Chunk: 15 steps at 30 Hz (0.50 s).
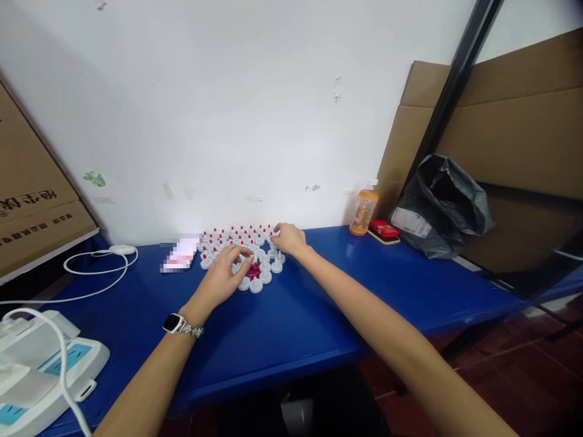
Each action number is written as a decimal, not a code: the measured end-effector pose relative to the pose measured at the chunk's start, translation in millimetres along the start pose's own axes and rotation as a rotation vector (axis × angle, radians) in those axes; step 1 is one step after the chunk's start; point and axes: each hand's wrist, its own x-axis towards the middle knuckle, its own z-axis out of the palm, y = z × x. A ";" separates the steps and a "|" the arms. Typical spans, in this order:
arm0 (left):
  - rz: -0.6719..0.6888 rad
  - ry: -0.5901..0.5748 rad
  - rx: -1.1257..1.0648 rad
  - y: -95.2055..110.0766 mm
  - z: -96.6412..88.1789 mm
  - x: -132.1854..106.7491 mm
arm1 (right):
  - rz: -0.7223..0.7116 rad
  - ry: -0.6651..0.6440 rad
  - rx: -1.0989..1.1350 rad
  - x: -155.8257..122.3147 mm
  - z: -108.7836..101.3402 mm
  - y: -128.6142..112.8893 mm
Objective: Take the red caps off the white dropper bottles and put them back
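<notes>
Many white round caps with nozzle tips (255, 285) stand close together on the blue table; those in the back rows bear small red tips (232, 229). Loose small red pieces (254, 271) lie in a pile among the plain white caps at the front. My left hand (225, 273) hovers over the cluster's front left beside this pile, its fingers curved, with a gap between thumb and index finger. At the right end of the back rows, my right hand (290, 238) has its fingertips pinched together at a cap. Whatever is between those fingertips is hidden.
A phone (182, 252) lies left of the caps. An orange drink bottle (364, 207), a red box (384, 229) and a black plastic bag (439, 206) are at the right. A power strip (86, 358) and a white cable (104, 294) occupy the left side. A wall (255, 109) stands behind.
</notes>
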 end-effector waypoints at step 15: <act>-0.030 0.165 -0.055 2.4 -0.5 -0.3 | -0.262 -0.019 1.009 -44.5 3.1 -34.7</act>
